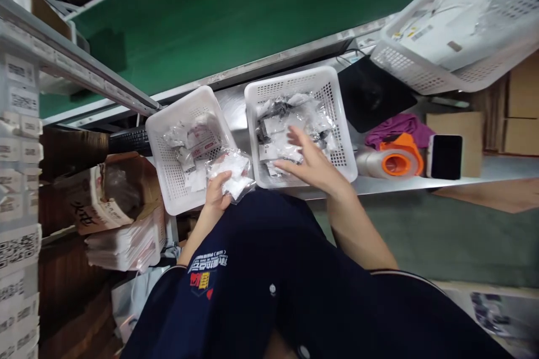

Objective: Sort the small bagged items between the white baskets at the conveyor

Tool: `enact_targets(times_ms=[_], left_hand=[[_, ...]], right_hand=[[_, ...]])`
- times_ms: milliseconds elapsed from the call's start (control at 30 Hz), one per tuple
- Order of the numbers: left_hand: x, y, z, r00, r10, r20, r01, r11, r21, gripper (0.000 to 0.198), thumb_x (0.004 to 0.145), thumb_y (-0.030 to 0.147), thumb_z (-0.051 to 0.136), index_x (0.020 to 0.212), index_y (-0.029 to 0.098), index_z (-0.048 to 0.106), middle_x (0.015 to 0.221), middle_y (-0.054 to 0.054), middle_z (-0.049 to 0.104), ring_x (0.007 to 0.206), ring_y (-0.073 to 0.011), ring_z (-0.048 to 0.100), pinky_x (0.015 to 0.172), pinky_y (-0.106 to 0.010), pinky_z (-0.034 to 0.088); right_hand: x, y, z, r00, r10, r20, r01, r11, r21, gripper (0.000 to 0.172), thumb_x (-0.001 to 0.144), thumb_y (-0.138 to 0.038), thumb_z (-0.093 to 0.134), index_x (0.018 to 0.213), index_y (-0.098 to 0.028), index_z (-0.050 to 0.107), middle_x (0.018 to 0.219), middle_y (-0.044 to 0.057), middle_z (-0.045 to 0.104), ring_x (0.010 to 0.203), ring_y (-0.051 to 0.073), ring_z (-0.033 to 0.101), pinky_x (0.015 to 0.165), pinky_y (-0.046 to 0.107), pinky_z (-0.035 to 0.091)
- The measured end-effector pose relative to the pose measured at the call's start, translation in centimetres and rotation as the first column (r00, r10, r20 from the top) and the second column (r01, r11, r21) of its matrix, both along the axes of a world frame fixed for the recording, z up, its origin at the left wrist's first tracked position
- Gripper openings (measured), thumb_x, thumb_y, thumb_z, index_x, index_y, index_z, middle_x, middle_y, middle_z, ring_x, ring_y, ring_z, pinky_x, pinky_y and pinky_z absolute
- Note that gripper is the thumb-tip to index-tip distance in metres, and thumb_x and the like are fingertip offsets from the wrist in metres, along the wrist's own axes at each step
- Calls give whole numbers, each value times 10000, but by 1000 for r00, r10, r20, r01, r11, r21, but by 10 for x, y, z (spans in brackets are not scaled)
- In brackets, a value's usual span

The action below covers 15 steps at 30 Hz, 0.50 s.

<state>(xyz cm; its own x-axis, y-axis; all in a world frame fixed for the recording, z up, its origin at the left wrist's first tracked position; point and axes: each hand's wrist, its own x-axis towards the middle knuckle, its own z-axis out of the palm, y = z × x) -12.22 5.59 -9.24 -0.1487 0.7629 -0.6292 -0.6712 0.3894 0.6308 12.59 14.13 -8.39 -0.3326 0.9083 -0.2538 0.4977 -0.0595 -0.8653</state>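
My left hand [218, 190] grips a clear plastic bag [233, 174] with white contents, held over the near right corner of the left white basket [170, 188]. Inside that basket lie several clear bags, one with red print on it. My right hand [309, 162] is over the right white basket [348, 165], its fingers spread and nothing seen in them. Beneath it a pile of small clear bags [275, 129] with white and dark contents fills much of the basket. Whether my right fingertips touch the pile, I cannot tell.
A green conveyor belt [252, 11] runs behind the baskets. To the right are a black mat [373, 92], a purple cloth [396, 126], an orange tape dispenser [406, 154], a phone [446, 157] and a large white basket [404, 67]. An opened carton [96, 196] stands at left.
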Motion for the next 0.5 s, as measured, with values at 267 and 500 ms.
enact_targets(times_ms=[267,500], left_hand=[[12,11,0,997,58,-57,-50,989,139,651,725,577,956,1218,217,729,1256,-90,791,1236,-285,734,957,-343,625],[-8,9,23,989,-136,56,131,987,94,694,669,139,884,1321,259,680,1503,-92,674,1438,-380,605,971,-522,667]], right_hand=[[-81,-39,-10,945,84,-316,-97,995,-23,683,930,-493,717,1579,-332,576,1564,123,546,1248,315,646,887,439,663],[-53,-23,9,957,-127,-259,173,972,160,607,927,-464,705,1516,-334,640,1342,125,602,1184,327,656,917,500,663]])
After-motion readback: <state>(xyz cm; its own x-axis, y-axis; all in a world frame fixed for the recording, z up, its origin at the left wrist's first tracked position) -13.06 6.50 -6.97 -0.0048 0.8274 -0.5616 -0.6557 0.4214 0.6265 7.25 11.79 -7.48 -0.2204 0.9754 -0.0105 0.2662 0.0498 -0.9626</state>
